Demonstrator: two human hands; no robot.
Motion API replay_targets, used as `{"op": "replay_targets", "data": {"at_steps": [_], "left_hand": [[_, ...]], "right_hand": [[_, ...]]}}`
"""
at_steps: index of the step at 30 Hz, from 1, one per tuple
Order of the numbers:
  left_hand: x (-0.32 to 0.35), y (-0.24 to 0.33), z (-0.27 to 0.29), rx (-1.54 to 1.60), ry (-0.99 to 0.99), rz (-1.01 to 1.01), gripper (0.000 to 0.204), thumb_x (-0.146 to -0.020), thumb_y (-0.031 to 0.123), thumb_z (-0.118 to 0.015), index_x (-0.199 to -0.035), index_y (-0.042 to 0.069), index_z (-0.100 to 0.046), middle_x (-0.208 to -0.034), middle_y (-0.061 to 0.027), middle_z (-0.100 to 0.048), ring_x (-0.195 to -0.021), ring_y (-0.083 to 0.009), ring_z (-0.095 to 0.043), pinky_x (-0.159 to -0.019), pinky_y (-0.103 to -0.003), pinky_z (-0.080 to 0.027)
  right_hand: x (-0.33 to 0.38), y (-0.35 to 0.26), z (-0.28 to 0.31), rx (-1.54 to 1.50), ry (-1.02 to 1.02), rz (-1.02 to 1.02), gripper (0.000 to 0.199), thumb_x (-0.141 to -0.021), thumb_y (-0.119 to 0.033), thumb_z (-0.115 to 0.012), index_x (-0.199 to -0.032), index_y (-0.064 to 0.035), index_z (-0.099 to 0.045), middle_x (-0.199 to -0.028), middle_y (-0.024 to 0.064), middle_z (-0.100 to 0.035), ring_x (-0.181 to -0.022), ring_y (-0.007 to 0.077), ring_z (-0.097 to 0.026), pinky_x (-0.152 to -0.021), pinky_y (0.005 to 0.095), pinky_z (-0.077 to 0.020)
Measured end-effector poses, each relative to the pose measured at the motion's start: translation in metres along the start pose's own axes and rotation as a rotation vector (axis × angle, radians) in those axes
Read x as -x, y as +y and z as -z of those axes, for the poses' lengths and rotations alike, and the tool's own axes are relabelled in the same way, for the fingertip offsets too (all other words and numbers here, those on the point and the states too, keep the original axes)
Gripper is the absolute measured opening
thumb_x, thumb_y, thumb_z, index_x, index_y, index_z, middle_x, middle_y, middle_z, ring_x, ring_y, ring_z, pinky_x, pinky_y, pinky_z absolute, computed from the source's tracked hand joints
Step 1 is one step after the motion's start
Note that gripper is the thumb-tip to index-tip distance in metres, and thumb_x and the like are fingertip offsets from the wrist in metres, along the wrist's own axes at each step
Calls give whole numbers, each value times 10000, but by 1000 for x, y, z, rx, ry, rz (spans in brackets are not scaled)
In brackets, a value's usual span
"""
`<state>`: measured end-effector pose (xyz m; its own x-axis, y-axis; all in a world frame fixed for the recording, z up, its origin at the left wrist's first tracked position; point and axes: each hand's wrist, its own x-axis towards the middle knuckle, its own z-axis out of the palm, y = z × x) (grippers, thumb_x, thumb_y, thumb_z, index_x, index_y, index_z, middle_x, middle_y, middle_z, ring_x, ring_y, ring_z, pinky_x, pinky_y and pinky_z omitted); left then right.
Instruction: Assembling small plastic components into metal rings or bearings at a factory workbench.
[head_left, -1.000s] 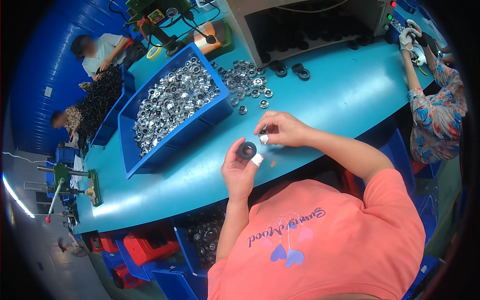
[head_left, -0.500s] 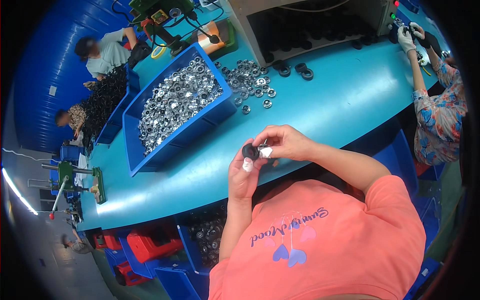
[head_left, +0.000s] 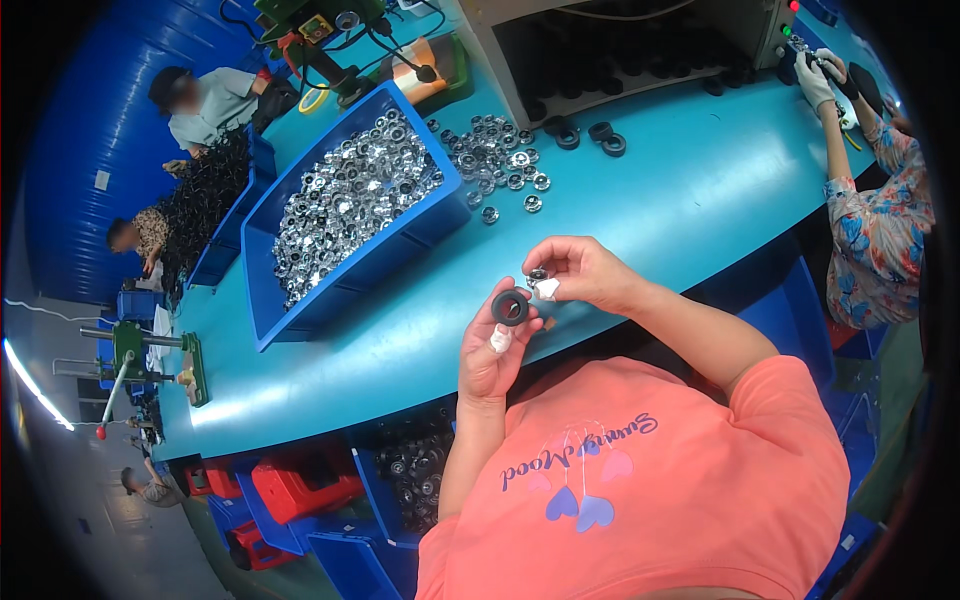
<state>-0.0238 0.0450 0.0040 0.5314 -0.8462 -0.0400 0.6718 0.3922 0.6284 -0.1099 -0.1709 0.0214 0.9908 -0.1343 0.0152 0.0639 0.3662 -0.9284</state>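
My left hand (head_left: 484,365) grips a black rubber ring (head_left: 499,308) upright between thumb and fingers, its hole facing up toward me. Just above and to the right, my right hand (head_left: 600,277) pinches a small shiny round metal piece (head_left: 537,273), like a little wheel hub, partly covered by the fingers. White wrapping covers both thumbs. The ring and the metal piece are apart. Beyond my hands, loose shiny round pieces (head_left: 490,165) lie beside a blue tub (head_left: 400,258) heaped with similar metal pieces (head_left: 350,195).
Several black rings (head_left: 613,146) lie before an open metal cabinet (head_left: 495,60) holding more. A green hand press (head_left: 130,350) stands left on the teal table (head_left: 680,170). A co-worker's gloved hands (head_left: 815,85) are at far right. Below the table are blue bins and red stools (head_left: 300,485).
My right hand has drawn up and right, separating the metal piece from the black ring. The ring in my left hand now faces up more, showing its hole.
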Motion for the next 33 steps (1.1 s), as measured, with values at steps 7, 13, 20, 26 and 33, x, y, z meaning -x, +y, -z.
{"op": "replay_targets", "data": {"at_steps": [7,13,20,26,33], "left_hand": [[-1,-1,4,8,30,-51,631,-941,67,-737,-1504,74,-453,-1373,-197,-602,-1233,-333,-642,-1064,-432,-552],[-3,0,3,-6,42,-78,596,-940,27,-718,-1482,75,-473,-1404,-220,-587,-1271,-356,-627,-1093,-450,-540],[-4,0,4,-6,70,-80,599,-936,23,-717,-1482,84,-477,-1437,-226,-571,-1281,-354,-623,-1082,-448,-541],[-5,-1,9,-5,80,-91,600,-938,32,-717,-1485,94,-479,-1443,-219,-570,-1266,-333,-626,-1083,-443,-533],[-6,0,4,-14,134,-112,578,-933,19,-712,-1464,57,-487,-1407,-189,-589,-1239,-287,-629,-1084,-429,-528]], "right_hand": [[-1,0,-6,-87,-8,-49,343,-824,35,-765,-1154,-1,-677,-1112,60,-693,-1042,125,-677,-962,281,-557],[-1,0,-5,-71,-11,-41,331,-837,30,-755,-1159,9,-682,-1125,80,-712,-1049,136,-691,-965,288,-564],[1,1,-5,-88,-9,-37,325,-842,30,-744,-1161,11,-685,-1133,92,-726,-1076,151,-698,-969,298,-568],[-1,6,-5,19,19,-23,319,-832,8,-765,-1144,-15,-705,-1110,69,-727,-978,120,-685,-890,275,-573],[3,13,-8,151,28,-12,273,-835,-43,-780,-1101,-30,-719,-1080,47,-673,-947,126,-688,-851,273,-583]]}}
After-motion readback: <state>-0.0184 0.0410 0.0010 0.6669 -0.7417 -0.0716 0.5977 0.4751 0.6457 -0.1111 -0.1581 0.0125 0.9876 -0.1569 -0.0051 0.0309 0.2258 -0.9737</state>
